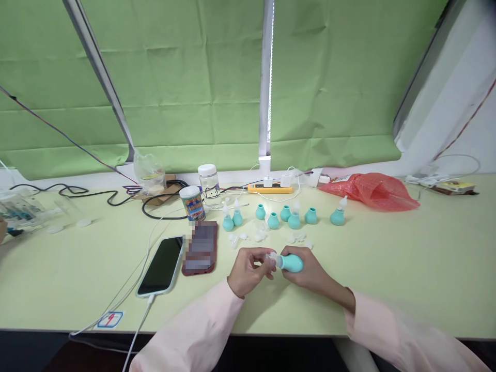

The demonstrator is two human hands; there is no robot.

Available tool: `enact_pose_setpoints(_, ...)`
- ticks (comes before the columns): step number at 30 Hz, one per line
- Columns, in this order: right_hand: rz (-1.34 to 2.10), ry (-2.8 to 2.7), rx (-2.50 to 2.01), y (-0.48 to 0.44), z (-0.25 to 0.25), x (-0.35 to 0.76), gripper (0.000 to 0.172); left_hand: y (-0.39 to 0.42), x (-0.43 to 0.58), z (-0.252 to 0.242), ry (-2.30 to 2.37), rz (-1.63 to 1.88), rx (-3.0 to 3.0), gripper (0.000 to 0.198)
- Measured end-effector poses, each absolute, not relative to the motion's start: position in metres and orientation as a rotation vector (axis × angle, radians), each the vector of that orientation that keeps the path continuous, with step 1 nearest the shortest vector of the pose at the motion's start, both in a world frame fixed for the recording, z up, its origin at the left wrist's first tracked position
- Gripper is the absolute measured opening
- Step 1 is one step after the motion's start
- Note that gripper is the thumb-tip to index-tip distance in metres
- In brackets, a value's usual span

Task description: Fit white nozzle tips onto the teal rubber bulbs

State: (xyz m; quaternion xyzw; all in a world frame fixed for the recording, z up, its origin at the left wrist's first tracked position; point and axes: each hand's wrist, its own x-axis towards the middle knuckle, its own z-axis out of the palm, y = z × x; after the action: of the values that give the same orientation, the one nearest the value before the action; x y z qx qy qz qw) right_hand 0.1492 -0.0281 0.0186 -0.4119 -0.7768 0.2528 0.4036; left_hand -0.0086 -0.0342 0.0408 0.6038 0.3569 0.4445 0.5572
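My right hand [306, 271] is wrapped round a teal squeeze bulb [293, 263], which lies sideways with its neck to the left. At that neck, my left hand [250, 269] pinches a small clear plastic nozzle piece [272, 258]; whether it is fully seated on the bulb I cannot tell. Beyond my hands stand several teal bulbs without tops, among them one bulb [311, 216]. Others carry clear pointed nozzles, such as the bulb with a nozzle [337, 214] at the right. Small clear plastic parts [260, 236] lie between my hands and the bulbs.
Left of my hands lie a phone [161, 266] on a white cable and a dark red phone [201, 248]. Behind them stand a printed can [192, 203] and a clear jar [209, 182]. A yellow power strip [270, 189] and a red plastic bag [375, 191] lie at the back.
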Motion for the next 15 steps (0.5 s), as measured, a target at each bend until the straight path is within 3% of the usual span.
enact_pose_setpoints(10,1.503,-1.729,-1.194,-0.0212,0.0197,0.1542,0.011,-0.036,-0.0075,0.0314,0.908,1.058,1.699,0.03)
enact_pose_setpoints(15,1.561,-1.638,-1.056,-0.0266,0.0273,0.1481,0.015,-0.0372,-0.0059,0.034,0.907,1.165,1.594,0.034)
